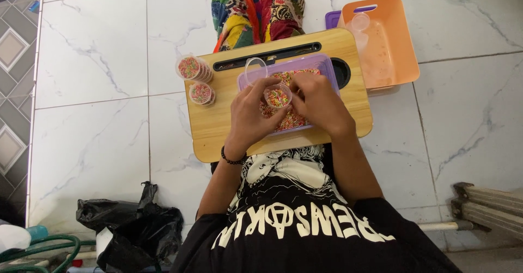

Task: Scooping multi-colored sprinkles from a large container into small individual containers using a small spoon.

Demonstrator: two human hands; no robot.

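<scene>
seen from above, a person sits on a white tiled floor (92, 115) with a small wooden table (218, 126) over the lap. both hands meet at the centre of the table, above a purple tray (321, 63) of coloured sprinkles. the left hand (250, 112) and right hand (321, 104) each have their grip clamped on a small clear cup (278, 96) filled with sprinkles, held between them. at ten o'clock from the hands stand two stacks of filled cups (195, 79). at two o'clock, just off the table, sits an orange basket (389, 49). a black plastic bag (131, 224) lies at seven o'clock.
</scene>
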